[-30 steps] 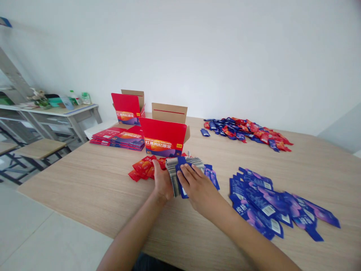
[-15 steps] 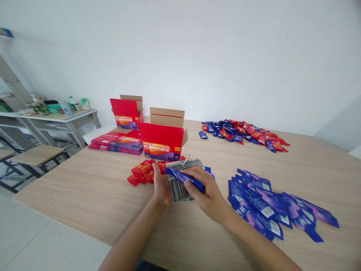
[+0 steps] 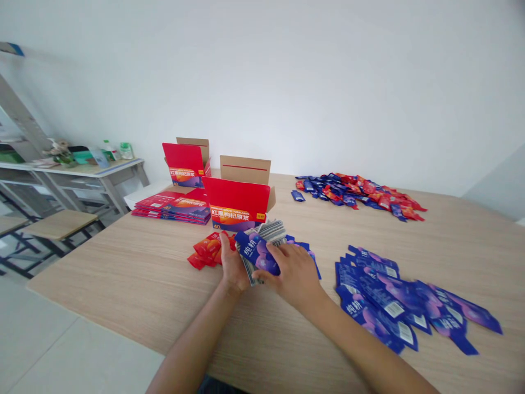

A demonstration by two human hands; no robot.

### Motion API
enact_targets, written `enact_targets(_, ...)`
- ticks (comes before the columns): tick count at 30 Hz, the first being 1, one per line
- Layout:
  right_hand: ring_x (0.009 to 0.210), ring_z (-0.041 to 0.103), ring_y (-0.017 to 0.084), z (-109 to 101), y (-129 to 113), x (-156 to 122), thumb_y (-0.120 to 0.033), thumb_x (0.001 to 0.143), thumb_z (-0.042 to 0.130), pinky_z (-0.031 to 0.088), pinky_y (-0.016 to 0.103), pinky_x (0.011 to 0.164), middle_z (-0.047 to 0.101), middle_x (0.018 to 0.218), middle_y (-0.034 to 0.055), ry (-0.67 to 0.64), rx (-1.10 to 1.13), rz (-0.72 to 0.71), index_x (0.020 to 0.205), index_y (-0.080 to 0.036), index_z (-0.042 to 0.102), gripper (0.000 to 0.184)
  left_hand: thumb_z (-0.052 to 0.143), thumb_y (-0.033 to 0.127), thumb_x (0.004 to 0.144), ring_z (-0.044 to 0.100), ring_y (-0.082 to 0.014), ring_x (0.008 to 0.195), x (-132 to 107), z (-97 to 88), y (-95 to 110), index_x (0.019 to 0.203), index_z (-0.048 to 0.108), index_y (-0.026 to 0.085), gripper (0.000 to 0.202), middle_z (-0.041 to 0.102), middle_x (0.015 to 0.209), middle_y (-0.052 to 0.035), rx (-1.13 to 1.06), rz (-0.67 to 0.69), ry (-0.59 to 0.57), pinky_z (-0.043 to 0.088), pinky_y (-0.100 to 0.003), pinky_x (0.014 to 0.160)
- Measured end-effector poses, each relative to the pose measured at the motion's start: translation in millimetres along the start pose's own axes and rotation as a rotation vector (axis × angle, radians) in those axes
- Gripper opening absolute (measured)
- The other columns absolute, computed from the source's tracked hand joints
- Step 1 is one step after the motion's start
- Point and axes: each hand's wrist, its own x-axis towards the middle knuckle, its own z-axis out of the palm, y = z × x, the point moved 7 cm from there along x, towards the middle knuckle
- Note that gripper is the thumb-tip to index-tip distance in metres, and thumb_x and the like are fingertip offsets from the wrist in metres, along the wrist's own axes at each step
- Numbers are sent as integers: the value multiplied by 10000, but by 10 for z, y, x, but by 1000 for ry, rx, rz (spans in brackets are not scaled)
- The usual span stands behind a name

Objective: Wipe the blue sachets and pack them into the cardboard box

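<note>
A blue-and-purple flat glossy pouch (image 3: 255, 250) is held near the middle of the table's near side, against a grey-and-white striped cloth (image 3: 274, 230). The cloth is grasped by the left hand (image 3: 235, 268), whose thumb is raised along its left edge; the fingers beneath are hidden. The pouch is gripped at its right end by the right hand (image 3: 296, 273), with the thumb at the near edge and the fingers laid over the face.

Just left of the left hand, red-and-orange glossy pouches (image 3: 207, 250) are heaped on the pale wood-grain table (image 3: 135, 273). Beyond the right hand, a group of blue pouches (image 3: 308, 247) is partly covered by it. To the right, blue-and-purple pouches with white labels (image 3: 381, 298) are spread in overlapping rows. Farther off, red and blue sachets (image 3: 356, 190) are piled together near the wall.

Beyond the hands, a red printed cardboard box (image 3: 237, 201) is stood with its flaps raised. Farther left, a similar red box (image 3: 185, 162) is placed behind flattened red-and-blue cartons (image 3: 174, 207), which are stacked.
</note>
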Motion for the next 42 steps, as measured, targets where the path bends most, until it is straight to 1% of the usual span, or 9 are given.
enact_targets(3,1100,587,386,-87,-112,-31,-730,878,590,454,531,962,684,1136,214,85,-105,-70,1172,-102,725,707,172,916,825,643,-368,1229,-7,16,7,1350,615,119,1052,715,1251,-182,-11,14,11,469,-535,1068)
enact_targets(5,1101,570,380,-86,-170,-50,-682,918,569,465,522,950,649,1199,230,85,-120,-109,1159,-78,717,667,184,897,845,647,-368,1224,-13,13,10,1326,633,108,1027,722,1234,-184,-13,33,18,469,-523,1073)
enact_targets(8,977,595,309,-21,-249,-83,-528,994,543,516,442,849,653,1086,181,15,-60,-156,1245,-77,670,531,183,849,888,652,-365,1218,-35,20,-18,1285,662,92,980,735,1201,-189,-12,38,15,465,-508,1083)
enact_targets(13,900,623,280,29,-316,-132,-442,1034,498,536,385,730,642,1020,152,-41,-75,-116,1440,-119,553,522,173,884,856,640,-360,1237,-84,48,-138,1345,634,97,1034,731,1216,-186,24,-32,16,457,-498,1097)
enact_targets(20,879,613,273,-36,-301,-137,-438,1065,374,537,366,686,627,993,159,-3,-78,-83,1408,-81,572,533,194,867,873,617,-344,1275,-133,55,-372,1378,618,127,991,729,1231,-162,39,-116,-28,425,-459,1132)
enact_targets(26,917,600,290,-66,-220,-103,-419,1047,417,537,364,679,608,1016,165,3,-80,-32,1417,-101,571,512,236,775,945,590,-301,1319,-159,-26,-570,1379,616,169,837,713,1282,-119,49,-138,40,362,-415,1183)
enact_targets(32,948,608,300,-1,-235,-95,-404,1040,447,545,360,668,619,1045,175,-78,-112,-14,1430,-101,554,506,221,847,889,583,-347,1316,-102,-53,-482,1415,584,158,940,693,1308,-145,27,-165,-9,357,-461,1182)
enact_targets(38,897,623,304,22,-312,-141,-409,1031,464,562,373,634,642,1008,188,-109,-137,-15,1400,-63,578,518,55,895,835,556,-375,1338,-61,64,-284,1437,551,86,1124,675,1326,-186,4,-151,-70,324,-490,1194)
enact_targets(42,895,655,312,21,-333,-176,-423,1000,543,563,363,590,664,1016,197,-160,-130,-3,1392,-47,583,545,124,934,793,514,-387,1379,-27,71,-198,1443,535,61,1163,637,1381,-207,-14,-141,-90,272,-497,1217)
